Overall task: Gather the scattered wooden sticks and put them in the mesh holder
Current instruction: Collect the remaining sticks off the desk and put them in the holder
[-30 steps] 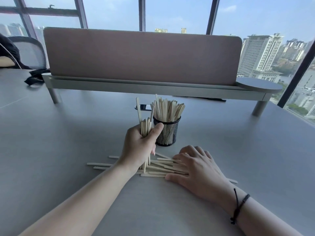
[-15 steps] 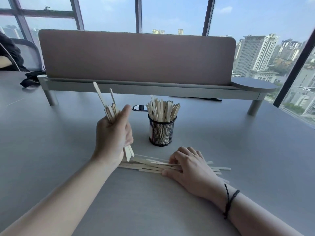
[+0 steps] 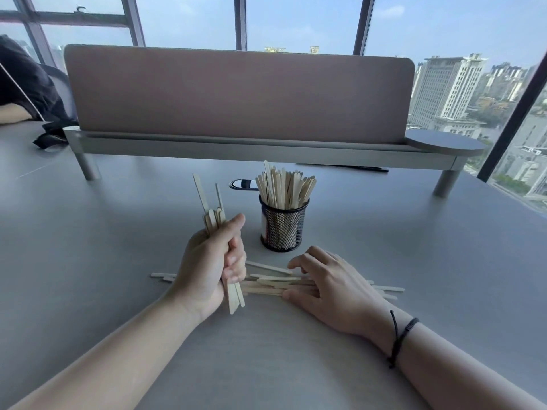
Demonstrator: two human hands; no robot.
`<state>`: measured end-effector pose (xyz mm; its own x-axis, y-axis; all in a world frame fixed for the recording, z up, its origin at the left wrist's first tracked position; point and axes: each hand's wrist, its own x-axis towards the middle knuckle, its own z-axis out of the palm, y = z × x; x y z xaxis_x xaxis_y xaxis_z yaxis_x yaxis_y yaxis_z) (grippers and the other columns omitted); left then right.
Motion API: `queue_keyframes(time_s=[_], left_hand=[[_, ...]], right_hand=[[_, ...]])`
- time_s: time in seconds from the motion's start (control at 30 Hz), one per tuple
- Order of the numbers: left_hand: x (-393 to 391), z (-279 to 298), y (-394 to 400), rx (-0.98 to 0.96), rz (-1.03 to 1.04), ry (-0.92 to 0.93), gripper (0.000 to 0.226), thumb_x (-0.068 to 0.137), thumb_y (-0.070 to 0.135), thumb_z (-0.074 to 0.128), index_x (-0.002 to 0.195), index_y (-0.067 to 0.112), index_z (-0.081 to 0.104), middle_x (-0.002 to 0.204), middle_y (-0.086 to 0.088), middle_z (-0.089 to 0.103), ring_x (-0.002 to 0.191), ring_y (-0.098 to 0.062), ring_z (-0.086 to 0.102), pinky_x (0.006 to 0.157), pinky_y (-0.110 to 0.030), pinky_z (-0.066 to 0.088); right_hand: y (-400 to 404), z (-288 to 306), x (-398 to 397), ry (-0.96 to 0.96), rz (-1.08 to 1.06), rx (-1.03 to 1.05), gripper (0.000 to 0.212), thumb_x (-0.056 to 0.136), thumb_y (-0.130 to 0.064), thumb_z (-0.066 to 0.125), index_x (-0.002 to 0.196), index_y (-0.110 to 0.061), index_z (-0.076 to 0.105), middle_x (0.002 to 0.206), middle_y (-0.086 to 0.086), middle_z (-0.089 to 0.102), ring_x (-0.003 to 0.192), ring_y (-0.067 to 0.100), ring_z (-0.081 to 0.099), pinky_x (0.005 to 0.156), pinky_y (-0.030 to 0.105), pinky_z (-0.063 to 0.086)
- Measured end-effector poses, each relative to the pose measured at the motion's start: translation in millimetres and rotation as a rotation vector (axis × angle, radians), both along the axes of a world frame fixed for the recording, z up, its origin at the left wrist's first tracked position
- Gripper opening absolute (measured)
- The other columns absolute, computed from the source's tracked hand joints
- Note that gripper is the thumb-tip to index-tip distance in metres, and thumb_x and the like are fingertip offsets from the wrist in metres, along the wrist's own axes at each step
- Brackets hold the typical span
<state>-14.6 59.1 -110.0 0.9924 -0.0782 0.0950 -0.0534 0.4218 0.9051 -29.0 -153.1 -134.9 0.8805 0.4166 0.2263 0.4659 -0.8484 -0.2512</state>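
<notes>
**Stick Transfer: Bundle Held Left of Holder**

Head view. The left hand [image 3: 211, 261] is clenched around a bundle of wooden sticks [image 3: 213, 214], gripped near mid-length. The bundle's long axis runs close to upright, tilted slightly up and to the left; its upper ends stand uneven above the fist, and its lower ends hang below the hand, close to the table [image 3: 88, 247] (contact cannot be confirmed).

The mesh holder [image 3: 283, 229] stands upright to the right of the left hand and slightly farther from the person. It is already well filled with sticks, which fan out above its rim. The left hand is the nearer hand to the holder opening.

The right hand [image 3: 331, 287] lies flat with fingers spread over the loose sticks [image 3: 272, 284] on the table, pressing rather than gripping. These sticks lie roughly left-to-right, just in front of the holder.

Assessment: the coming move probably requires carrying the bundle rightward and over the rim, then lowering it end-first. Remaining room in the holder looks limited.
</notes>
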Motion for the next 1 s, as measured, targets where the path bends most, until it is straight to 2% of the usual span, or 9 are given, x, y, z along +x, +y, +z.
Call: queue_keyframes(time_s=[0.17,0.23,0.33,0.43,0.57,0.7,0.87,1.0], left_hand=[[13.6,0.6,19.3,-0.018,0.080,0.072,0.050,0.093,0.032,0.059,0.057,0.019,0.027,0.044,0.001,0.023,0.032,-0.013,0.020,0.039,-0.018,0.018],[19.3,-3.3,26.8,-0.029,0.090,0.122,0.052,0.095,0.034,0.056,0.056,0.021,0.025,0.044,0.001,0.022,0.032,-0.013,0.021,0.039,-0.019,0.020],[24.7,-9.2,32.1,-0.054,0.092,0.187,0.052,0.095,0.037,0.056,0.057,0.022,0.024,0.044,0.002,0.022,0.033,-0.014,0.023,0.038,-0.020,0.025],[24.6,-12.6,28.5,-0.088,0.058,0.226,0.052,0.095,0.039,0.055,0.057,0.021,0.025,0.044,0.001,0.022,0.035,-0.014,0.024,0.039,-0.021,0.027],[21.7,-14.9,14.0,-0.108,-0.001,0.211,0.050,0.093,0.038,0.056,0.057,0.021,0.026,0.044,0.001,0.024,0.037,-0.015,0.025,0.039,-0.024,0.028],[17.8,-16.1,-9.4,-0.134,-0.048,0.186,0.049,0.091,0.038,0.056,0.057,0.020,0.026,0.045,0.000,0.025,0.038,-0.015,0.025,0.041,-0.025,0.028],[11.1,-16.2,-25.0,-0.161,-0.123,0.147,0.048,0.095,0.036,0.052,0.059,0.019,0.026,0.046,-0.001,0.025,0.040,-0.016,0.027,0.043,-0.027,0.030],[12.4,-12.2,-17.8,-0.260,-0.098,0.161,0.049,0.097,0.037,0.050,0.059,0.020,0.024,0.047,0.000,0.025,0.039,-0.015,0.028,0.041,-0.025,0.030]], right_hand=[[-9.8,5.1,-11.0,-0.094,-0.083,-0.030,0.067,0.079,-0.079,0.047,0.132,-0.037,0.050,0.121,-0.016,0.054,0.104,0.005,0.047,0.085,0.018,0.030],[-18.2,4.9,-14.7,-0.041,-0.144,-0.029,0.079,0.075,-0.085,0.044,0.140,-0.040,0.041,0.133,-0.018,0.047,0.117,0.008,0.046,0.093,0.019,0.029],[-28.1,0.9,-17.7,0.090,-0.201,-0.065,0.103,0.065,-0.095,0.036,0.150,-0.039,0.023,0.149,-0.019,0.031,0.137,0.009,0.031,0.111,0.023,0.022],[-27.1,-0.7,-16.6,0.124,-0.196,-0.029,0.112,0.061,-0.097,0.039,0.152,-0.034,0.021,0.153,-0.020,0.026,0.141,0.006,0.025,0.113,0.021,0.020],[-11.9,0.3,-13.2,0.137,-0.144,0.015,0.106,0.064,-0.092,0.047,0.149,-0.031,0.032,0.151,-0.019,0.031,0.138,0.004,0.031,0.111,0.021,0.026],[2.0,0.5,-6.2,0.130,-0.102,0.026,0.088,0.069,-0.087,0.050,0.136,-0.031,0.048,0.142,-0.019,0.040,0.127,0.004,0.043,0.103,0.022,0.037],[5.9,1.2,-2.8,0.135,-0.073,0.026,0.072,0.076,-0.079,0.050,0.129,-0.031,0.056,0.133,-0.017,0.049,0.118,0.006,0.051,0.099,0.025,0.043],[9.5,0.5,-3.1,0.061,-0.056,-0.083,0.055,0.086,-0.070,0.045,0.108,-0.024,0.065,0.109,-0.009,0.054,0.102,0.017,0.056,0.089,0.031,0.045]])
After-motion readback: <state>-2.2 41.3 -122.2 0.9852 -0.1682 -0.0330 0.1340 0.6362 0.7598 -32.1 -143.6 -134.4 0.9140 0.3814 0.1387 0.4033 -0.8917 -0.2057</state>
